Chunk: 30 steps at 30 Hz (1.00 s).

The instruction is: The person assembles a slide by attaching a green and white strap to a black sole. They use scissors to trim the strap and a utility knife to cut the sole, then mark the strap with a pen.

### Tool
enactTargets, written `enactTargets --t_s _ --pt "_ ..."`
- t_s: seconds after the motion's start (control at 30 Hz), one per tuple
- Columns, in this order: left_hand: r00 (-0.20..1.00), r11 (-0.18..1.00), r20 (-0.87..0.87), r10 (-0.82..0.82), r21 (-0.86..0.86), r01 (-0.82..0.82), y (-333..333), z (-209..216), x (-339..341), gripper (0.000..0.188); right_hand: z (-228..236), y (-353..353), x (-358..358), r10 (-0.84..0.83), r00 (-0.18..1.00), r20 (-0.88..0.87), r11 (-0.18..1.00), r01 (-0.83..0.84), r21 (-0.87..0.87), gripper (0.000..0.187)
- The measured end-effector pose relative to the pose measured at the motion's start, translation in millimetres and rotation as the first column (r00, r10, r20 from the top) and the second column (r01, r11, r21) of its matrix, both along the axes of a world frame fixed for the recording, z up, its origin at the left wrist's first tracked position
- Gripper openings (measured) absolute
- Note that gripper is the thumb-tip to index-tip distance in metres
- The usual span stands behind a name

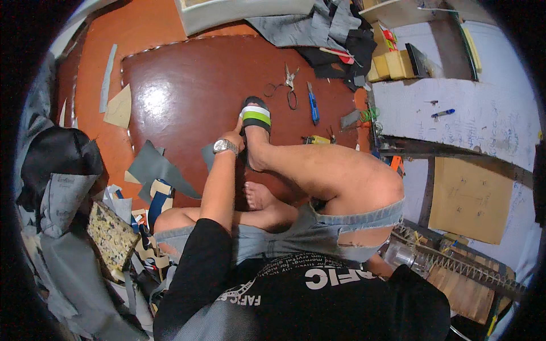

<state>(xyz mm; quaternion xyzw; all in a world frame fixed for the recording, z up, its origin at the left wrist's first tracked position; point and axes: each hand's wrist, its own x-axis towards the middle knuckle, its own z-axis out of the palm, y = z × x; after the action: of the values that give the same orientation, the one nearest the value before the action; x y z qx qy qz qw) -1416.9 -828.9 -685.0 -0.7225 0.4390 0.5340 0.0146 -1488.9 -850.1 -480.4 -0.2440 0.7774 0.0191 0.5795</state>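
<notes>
A black slide sandal (253, 105) with a white, green and black strap is on my bare right foot, on the brown floor mat. My left hand (233, 136), with a metal watch (226, 147) at the wrist, is closed at the slide's left edge. One finger lies along the strap's side, while the other fingers are mostly hidden. Only a little of my right hand or forearm (377, 265) shows, low at the right between my jeans and black sleeve; its fingers are hidden. A clear, shiny round object (401, 254) is beside it.
Scissors (289, 85) and a blue utility knife (313, 104) lie beyond my foot. Grey material scraps (153, 169) are at left, near a speckled foam block (112, 238). A white bench (449, 111) stands at right, with a cardboard sheet (470, 199) below. Dark fabric (341, 48) is heaped at the back.
</notes>
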Motion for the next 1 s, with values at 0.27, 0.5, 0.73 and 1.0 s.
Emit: enactTargets --t_s 0.27,0.5,0.73,1.0 --pt "0.984 0.996 0.158 0.082 0.023 -0.087 2.1 38.3 -19.8 0.096 1.5 0.6 -54.2 0.129 0.989 0.076 0.986 -0.120 -0.111 0.046" --pt "0.965 0.996 0.244 0.094 -0.013 -0.093 0.0 63.6 -21.9 0.088 18.2 14.5 -111.7 0.358 0.928 0.100 0.894 -0.311 -0.322 0.040" --pt "0.960 0.985 0.224 0.170 -0.062 -0.160 2.8 72.8 -28.3 0.081 83.7 -19.1 -244.9 0.537 0.839 -0.084 0.654 -0.478 -0.587 0.034" --pt "0.758 0.725 -0.128 0.639 -0.230 -0.650 14.3 68.6 -21.9 0.066 27.0 -130.4 -250.1 0.782 0.520 -0.342 0.267 -0.777 -0.571 0.034"
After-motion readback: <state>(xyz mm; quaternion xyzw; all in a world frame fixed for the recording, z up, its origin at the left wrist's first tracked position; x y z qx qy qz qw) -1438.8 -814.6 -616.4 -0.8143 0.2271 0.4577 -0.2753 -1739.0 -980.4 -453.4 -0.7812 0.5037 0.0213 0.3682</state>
